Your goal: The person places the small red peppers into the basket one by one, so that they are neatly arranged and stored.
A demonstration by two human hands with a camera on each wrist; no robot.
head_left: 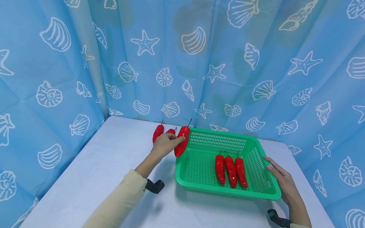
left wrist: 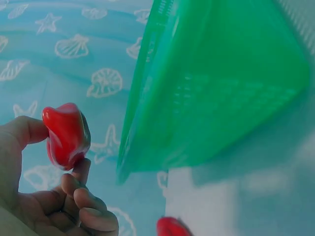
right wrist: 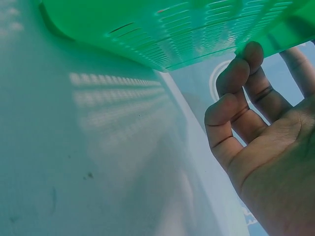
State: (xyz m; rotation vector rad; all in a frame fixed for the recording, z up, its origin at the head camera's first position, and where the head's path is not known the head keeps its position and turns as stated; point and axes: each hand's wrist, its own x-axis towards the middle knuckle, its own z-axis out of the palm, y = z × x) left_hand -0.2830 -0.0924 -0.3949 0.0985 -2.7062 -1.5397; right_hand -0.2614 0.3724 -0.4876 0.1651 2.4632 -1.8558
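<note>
My left hand pinches a red chili pepper between thumb and fingertips, at the left rim of a green plastic basket. The left wrist view shows this pepper end-on, raised above the table. Two more red peppers lie on the table behind that hand: one pepper at the far left, and another pepper partly hidden by the fingers. Inside the basket, to the right, three red peppers lie side by side. My right hand grips the basket's right rim, its curled fingertips against the underside.
A white table carries everything. Behind and beside it hangs a blue curtain printed with shells and starfish. Black wrist devices show on the left arm and on the right arm.
</note>
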